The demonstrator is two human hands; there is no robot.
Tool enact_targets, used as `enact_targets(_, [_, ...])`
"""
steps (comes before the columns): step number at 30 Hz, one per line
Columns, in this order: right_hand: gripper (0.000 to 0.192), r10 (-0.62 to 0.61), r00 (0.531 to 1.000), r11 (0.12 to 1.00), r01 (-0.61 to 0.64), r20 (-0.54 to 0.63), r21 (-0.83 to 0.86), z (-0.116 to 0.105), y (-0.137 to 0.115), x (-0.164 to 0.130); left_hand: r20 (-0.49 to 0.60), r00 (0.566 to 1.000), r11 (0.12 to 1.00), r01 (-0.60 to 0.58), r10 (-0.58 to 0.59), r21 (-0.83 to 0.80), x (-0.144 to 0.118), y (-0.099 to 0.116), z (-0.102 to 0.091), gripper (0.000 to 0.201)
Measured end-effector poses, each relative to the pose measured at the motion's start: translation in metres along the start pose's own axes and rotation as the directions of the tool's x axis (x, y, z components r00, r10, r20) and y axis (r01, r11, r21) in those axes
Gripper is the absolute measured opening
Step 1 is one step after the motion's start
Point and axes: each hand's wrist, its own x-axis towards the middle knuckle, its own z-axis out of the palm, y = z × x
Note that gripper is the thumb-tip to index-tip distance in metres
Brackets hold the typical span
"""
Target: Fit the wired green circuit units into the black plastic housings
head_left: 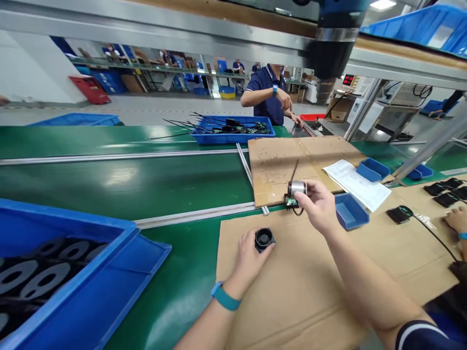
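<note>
My left hand (249,256) rests on a cardboard sheet (292,291) and grips a small black round housing (263,238) that sits on the sheet. My right hand (318,205) is raised a little above the sheet and holds a small silver cylindrical motor (296,189) with a green circuit board and a black wire sticking up. The motor hangs above and to the right of the black housing, apart from it.
A large blue bin (73,282) of black ring parts stands at the near left. A small blue tray (350,210), a paper sheet (355,183) and black parts (447,192) lie to the right. A co-worker's hand (458,219) shows at the right edge; another person (270,92) works across the green belt (127,184).
</note>
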Motion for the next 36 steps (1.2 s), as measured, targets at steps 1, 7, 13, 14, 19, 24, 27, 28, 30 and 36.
enact_targets(1, [0.039,0.039,0.997,0.998,-0.035,-0.062,0.06,-0.001,-0.004,-0.016,-0.001,1.0,1.0,0.006,-0.006,0.002,-0.002,0.001,-0.002,0.043])
enact_targets(7, [0.056,0.339,0.94,0.89,-0.31,-0.03,0.336,-0.003,0.015,-0.067,-0.014,1.0,0.992,0.004,-0.002,0.127,-0.016,0.006,-0.015,0.073])
enact_targets(13, [0.066,0.497,0.859,0.812,-0.51,0.123,0.282,0.0,0.035,-0.079,0.087,0.996,0.991,0.012,0.0,-0.134,-0.018,0.005,-0.023,0.05])
enact_targets(14, [0.066,0.491,0.862,0.823,-0.506,0.125,0.257,0.0,0.036,-0.08,0.053,0.998,0.993,0.032,-0.026,-0.111,-0.017,0.003,-0.023,0.051])
enact_targets(19, [0.064,0.467,0.882,0.863,-0.469,0.062,0.188,0.007,0.045,-0.085,0.068,0.996,0.998,-0.057,0.059,-0.037,-0.014,-0.004,-0.02,0.059])
enact_targets(24, [0.057,0.377,0.926,0.925,-0.376,0.006,-0.049,0.016,0.053,-0.098,0.034,0.999,0.995,-0.034,0.037,-0.089,-0.017,-0.001,-0.019,0.05])
enact_targets(27, [0.054,0.241,0.968,0.947,-0.219,0.069,-0.235,0.023,0.048,-0.11,-0.043,0.995,0.994,-0.095,0.093,-0.048,-0.019,0.003,-0.02,0.05])
enact_targets(28, [0.05,0.173,0.98,0.948,-0.138,0.1,-0.288,0.025,0.044,-0.114,-0.052,0.989,0.99,-0.142,0.141,-0.017,-0.019,0.004,-0.021,0.051])
enact_targets(30, [0.043,0.032,0.987,0.937,0.025,0.157,-0.349,0.03,0.037,-0.12,-0.04,0.97,0.971,-0.236,0.238,0.048,-0.021,0.006,-0.022,0.054])
enact_targets(36, [0.044,-0.119,0.96,0.904,0.211,0.253,-0.372,0.041,0.028,-0.126,-0.033,0.932,0.926,-0.355,0.361,0.128,-0.026,0.011,-0.02,0.054])
